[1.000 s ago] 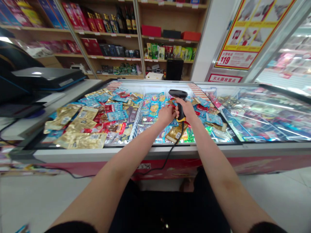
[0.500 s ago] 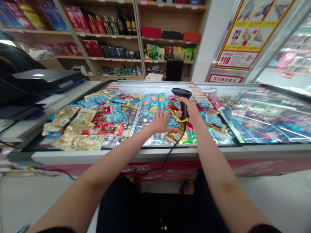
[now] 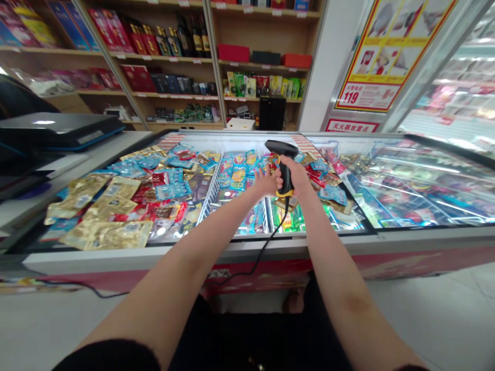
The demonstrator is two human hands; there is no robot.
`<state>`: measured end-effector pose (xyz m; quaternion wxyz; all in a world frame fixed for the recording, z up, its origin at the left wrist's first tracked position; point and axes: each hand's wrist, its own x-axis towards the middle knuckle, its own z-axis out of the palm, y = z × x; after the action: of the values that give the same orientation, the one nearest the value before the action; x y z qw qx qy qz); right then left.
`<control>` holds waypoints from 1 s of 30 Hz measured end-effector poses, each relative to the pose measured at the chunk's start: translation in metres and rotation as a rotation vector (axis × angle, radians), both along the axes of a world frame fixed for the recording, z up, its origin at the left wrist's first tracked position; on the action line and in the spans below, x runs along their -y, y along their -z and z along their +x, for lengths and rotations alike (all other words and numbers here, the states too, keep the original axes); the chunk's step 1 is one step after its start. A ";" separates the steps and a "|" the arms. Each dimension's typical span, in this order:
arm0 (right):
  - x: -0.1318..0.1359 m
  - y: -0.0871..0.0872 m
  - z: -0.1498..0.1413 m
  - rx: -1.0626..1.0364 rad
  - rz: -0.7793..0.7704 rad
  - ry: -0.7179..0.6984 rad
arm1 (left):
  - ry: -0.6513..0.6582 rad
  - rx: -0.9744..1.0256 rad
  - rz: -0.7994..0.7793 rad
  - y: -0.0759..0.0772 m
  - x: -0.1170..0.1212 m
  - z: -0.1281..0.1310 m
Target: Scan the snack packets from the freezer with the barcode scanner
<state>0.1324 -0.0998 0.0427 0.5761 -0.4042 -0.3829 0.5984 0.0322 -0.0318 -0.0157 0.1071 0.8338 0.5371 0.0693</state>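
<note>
Black barcode scanner (image 3: 285, 178) clamped upright in the right hand (image 3: 296, 176), its head tipped toward the open left hand (image 3: 266, 183), the hands just apart and the left seemingly empty. Black cord (image 3: 266, 249) hanging from the scanner's base over the rim of a chest freezer (image 3: 232, 248), tethering it. Snack packets (image 3: 170, 191) spread flat under the glass for display; wine bottles (image 3: 191, 36) ranked on wooden shelves (image 3: 174, 94) beyond.

L hand (image 3: 266, 183) now back up just beside R hand (image 3: 296, 178), fingers pointing up by the scanner (image 3: 281, 149), not spread open low over the pkts (image 3: 174, 191) like a sec ago. Scanner's shifted left in view, nose swung left too. Whole view's turned a bit, freezer (image 3: 232, 248) front edge sits lower & further left.
</note>
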 end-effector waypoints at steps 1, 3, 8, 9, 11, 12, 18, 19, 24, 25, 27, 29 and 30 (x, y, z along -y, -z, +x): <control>0.000 -0.001 0.000 0.005 -0.008 0.009 | -0.004 0.002 -0.009 -0.002 -0.002 0.004; 0.001 -0.001 -0.001 0.005 -0.018 0.021 | -0.011 -0.001 -0.024 -0.006 -0.006 0.011; 0.000 0.000 0.000 -0.028 -0.009 0.030 | 0.004 0.057 -0.009 -0.008 -0.010 0.018; -0.001 0.000 0.000 -0.026 -0.011 0.027 | 0.011 0.065 -0.004 -0.007 -0.011 0.016; -0.002 0.000 -0.001 -0.016 -0.016 0.015 | 0.014 0.071 0.006 -0.004 -0.012 0.008; -0.002 0.001 -0.001 -0.010 -0.017 0.007 | 0.014 0.077 0.012 -0.002 -0.014 0.002; -0.006 0.006 -0.015 0.050 -0.015 -0.007 | 0.014 0.145 0.020 0.004 -0.030 -0.066; -0.007 0.006 -0.018 0.062 -0.012 -0.019 | 0.027 0.145 0.030 0.003 -0.035 -0.079; -0.015 0.000 -0.035 0.154 -0.014 -0.083 | -0.087 0.129 0.174 -0.020 -0.066 -0.158; -0.016 0.000 -0.038 0.168 -0.017 -0.091 | -0.181 0.114 0.201 -0.029 -0.075 -0.179; -0.019 0.001 -0.041 0.176 -0.014 -0.109 | -0.394 0.060 0.226 -0.046 -0.096 -0.226; -0.022 0.006 -0.043 0.164 0.002 -0.118 | -0.607 -0.044 0.200 -0.058 -0.120 -0.276; -0.023 0.009 -0.044 0.159 0.001 -0.119 | -0.708 -0.097 0.173 -0.061 -0.132 -0.300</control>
<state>0.0882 -0.0766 0.0340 0.5075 -0.4265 -0.4510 0.5976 -0.2677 0.0999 0.0457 -0.0201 0.6045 0.7890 0.1079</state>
